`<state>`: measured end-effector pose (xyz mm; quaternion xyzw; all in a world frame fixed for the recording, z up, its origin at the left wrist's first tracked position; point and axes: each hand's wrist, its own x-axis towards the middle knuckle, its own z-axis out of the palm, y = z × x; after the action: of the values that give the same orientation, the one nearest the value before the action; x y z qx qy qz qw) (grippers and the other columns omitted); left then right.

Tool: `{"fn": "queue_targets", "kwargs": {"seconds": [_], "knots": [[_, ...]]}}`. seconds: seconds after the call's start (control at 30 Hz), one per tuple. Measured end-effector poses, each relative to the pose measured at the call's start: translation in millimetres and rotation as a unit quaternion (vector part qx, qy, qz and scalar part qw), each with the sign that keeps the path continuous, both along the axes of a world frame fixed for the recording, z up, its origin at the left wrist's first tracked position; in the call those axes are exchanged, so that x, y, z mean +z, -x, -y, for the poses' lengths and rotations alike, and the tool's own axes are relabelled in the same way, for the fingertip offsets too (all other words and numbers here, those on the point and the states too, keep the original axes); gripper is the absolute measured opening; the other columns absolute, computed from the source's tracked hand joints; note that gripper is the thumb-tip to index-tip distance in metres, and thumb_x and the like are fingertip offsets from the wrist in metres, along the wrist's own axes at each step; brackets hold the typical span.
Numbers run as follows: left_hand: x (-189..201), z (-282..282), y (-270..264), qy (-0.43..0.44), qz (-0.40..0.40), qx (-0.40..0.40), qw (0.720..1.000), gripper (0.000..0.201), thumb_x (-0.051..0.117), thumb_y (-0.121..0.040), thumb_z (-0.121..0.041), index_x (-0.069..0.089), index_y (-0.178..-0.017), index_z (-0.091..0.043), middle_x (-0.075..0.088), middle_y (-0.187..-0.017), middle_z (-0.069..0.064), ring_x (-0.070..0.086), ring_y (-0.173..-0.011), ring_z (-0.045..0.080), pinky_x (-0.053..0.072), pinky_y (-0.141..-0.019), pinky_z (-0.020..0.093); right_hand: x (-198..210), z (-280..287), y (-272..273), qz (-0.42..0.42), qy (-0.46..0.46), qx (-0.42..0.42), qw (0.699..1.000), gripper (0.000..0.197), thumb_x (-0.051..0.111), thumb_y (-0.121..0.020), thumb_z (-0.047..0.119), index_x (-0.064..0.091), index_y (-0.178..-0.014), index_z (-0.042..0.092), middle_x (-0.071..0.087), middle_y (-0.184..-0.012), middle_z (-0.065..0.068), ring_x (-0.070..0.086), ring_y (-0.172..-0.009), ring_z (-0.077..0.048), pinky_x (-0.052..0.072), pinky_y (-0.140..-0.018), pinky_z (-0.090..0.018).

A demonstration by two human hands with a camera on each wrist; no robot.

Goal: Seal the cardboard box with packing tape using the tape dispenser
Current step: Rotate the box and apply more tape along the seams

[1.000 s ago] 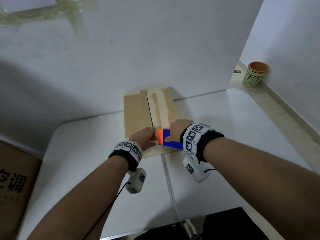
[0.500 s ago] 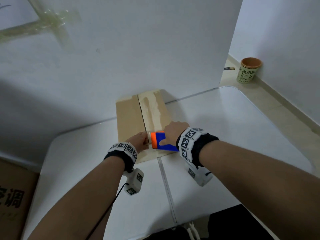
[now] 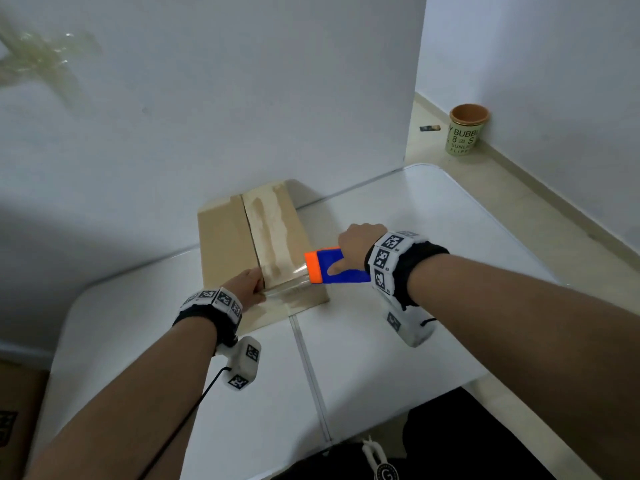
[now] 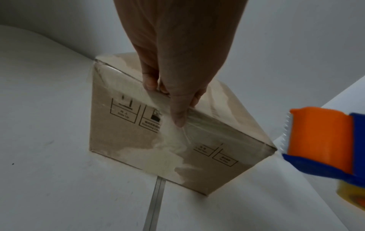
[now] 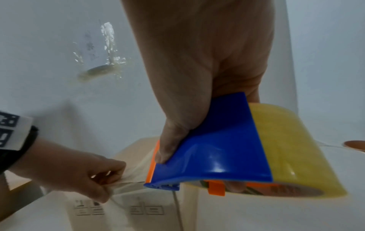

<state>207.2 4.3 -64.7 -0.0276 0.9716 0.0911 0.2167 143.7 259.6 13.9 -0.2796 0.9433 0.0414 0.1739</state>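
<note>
A brown cardboard box [image 3: 225,244] stands on the white table, its flaps closed and old tape marks along the seam. My left hand [image 3: 254,280] pinches the free end of the clear tape [image 3: 285,284] at the box's near top edge. In the left wrist view its fingertips [image 4: 177,118] press that tape on the box [image 4: 138,148]. My right hand [image 3: 349,251] grips the blue and orange tape dispenser [image 3: 332,270] just right of the box, with the tape stretched between both hands. The right wrist view shows the dispenser [image 5: 217,156] and its yellow tape roll [image 5: 286,148].
A white wall panel [image 3: 242,98] rises right behind the box, with a crumpled tape remnant [image 3: 38,60] stuck on it. The table [image 3: 398,341] has a middle seam [image 3: 308,368]. A green paper cup [image 3: 465,129] stands on the floor far right. Another carton [image 3: 14,427] sits low left.
My right hand has carried the dispenser to the right, away from my left hand, and a strip of clear tape has come out between them. The left hand stays at the box's edge.
</note>
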Motion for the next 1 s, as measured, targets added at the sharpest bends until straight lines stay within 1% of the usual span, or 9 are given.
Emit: {"fn": "queue_targets", "kwargs": {"seconds": [0.1,0.2,0.4,0.5,0.57,0.67,0.77,0.87,1.0], "knots": [[1,-3,2,0.007,-0.001,-0.003,1.000,0.035,0.062,-0.087,-0.012,0.031,-0.071,-0.019,0.041,-0.081,0.001,0.042,-0.075,0.019,0.030,-0.061,0.027,1,-31,10,-0.005,-0.011,-0.026,1.000,0.055,0.059,-0.080,0.065,0.055,-0.080,0.011,0.044,-0.066,-0.001,0.051,-0.066,-0.023,0.038,-0.059,-0.028],[4,-6,3,0.016,0.007,-0.002,1.000,0.040,0.062,-0.087,-0.012,0.028,-0.068,-0.021,0.039,-0.076,-0.002,0.041,-0.073,0.019,0.030,-0.060,0.027,1,-61,20,-0.005,-0.023,-0.060,0.998,0.056,0.059,-0.079,0.066,0.046,-0.067,0.012,0.043,-0.062,0.002,0.044,-0.051,-0.015,0.032,-0.048,-0.023],[11,-12,2,0.029,0.015,0.004,0.999,0.040,0.064,-0.085,-0.010,0.029,-0.067,-0.021,0.047,-0.083,0.005,0.044,-0.074,0.019,0.033,-0.066,0.027,-5,-60,26,-0.007,-0.035,-0.067,0.997,0.051,0.060,-0.080,0.063,0.061,-0.085,0.012,0.045,-0.063,0.002,0.050,-0.058,-0.019,0.028,-0.046,-0.021],[11,-11,1,0.019,0.012,0.012,1.000,0.040,0.065,-0.084,-0.010,0.031,-0.067,-0.021,0.046,-0.079,0.003,0.044,-0.071,0.019,0.032,-0.058,0.024,-11,-58,27,-0.009,-0.033,-0.073,0.997,0.050,0.059,-0.082,0.062,0.057,-0.081,0.012,0.044,-0.062,0.001,0.043,-0.050,-0.015,0.028,-0.044,-0.022],[11,-11,1,0.015,0.010,0.022,1.000,0.036,0.065,-0.084,-0.011,0.033,-0.069,-0.020,0.047,-0.081,0.003,0.045,-0.070,0.019,0.034,-0.059,0.025,-17,-55,27,-0.007,-0.034,-0.080,0.996,0.048,0.057,-0.084,0.059,0.056,-0.080,0.011,0.044,-0.062,0.001,0.043,-0.050,-0.014,0.029,-0.045,-0.023],[14,-15,-1,0.043,0.021,0.022,0.999,0.017,0.063,-0.086,-0.015,0.045,-0.088,-0.015,0.052,-0.098,0.009,0.054,-0.081,0.024,0.041,-0.070,0.030,-25,-48,25,0.003,-0.032,-0.087,0.996,0.045,0.054,-0.087,0.056,0.055,-0.081,0.011,0.044,-0.062,0.001,0.045,-0.052,-0.015,0.030,-0.047,-0.024],[14,-23,2,0.110,0.027,0.000,0.994,0.049,0.062,-0.088,-0.033,0.041,-0.125,-0.009,0.049,-0.122,0.009,0.058,-0.106,0.029,0.049,-0.084,0.038,-30,-45,24,0.005,-0.031,-0.102,0.994,0.046,0.053,-0.087,0.058,0.054,-0.082,0.012,0.045,-0.062,0.001,0.045,-0.052,-0.015,0.032,-0.048,-0.024],[11,-43,9,0.092,-0.055,-0.038,0.994,0.063,0.060,-0.086,-0.049,0.037,-0.129,-0.009,0.047,-0.118,0.007,0.057,-0.106,0.026,0.048,-0.081,0.036,-33,-41,21,0.009,-0.033,-0.109,0.993,0.045,0.052,-0.089,0.057,0.053,-0.083,0.012,0.044,-0.063,0.001,0.053,-0.067,-0.021,0.038,-0.061,-0.028],[0,-53,14,0.056,-0.057,-0.081,0.994,0.067,0.054,-0.092,-0.041,0.024,-0.144,-0.013,0.046,-0.126,0.007,0.058,-0.104,0.028,0.046,-0.078,0.037,-35,-38,20,0.010,-0.031,-0.120,0.992,0.045,0.052,-0.089,0.057,0.052,-0.083,0.012,0.043,-0.063,0.001,0.053,-0.071,-0.023,0.040,-0.065,-0.029]]}}
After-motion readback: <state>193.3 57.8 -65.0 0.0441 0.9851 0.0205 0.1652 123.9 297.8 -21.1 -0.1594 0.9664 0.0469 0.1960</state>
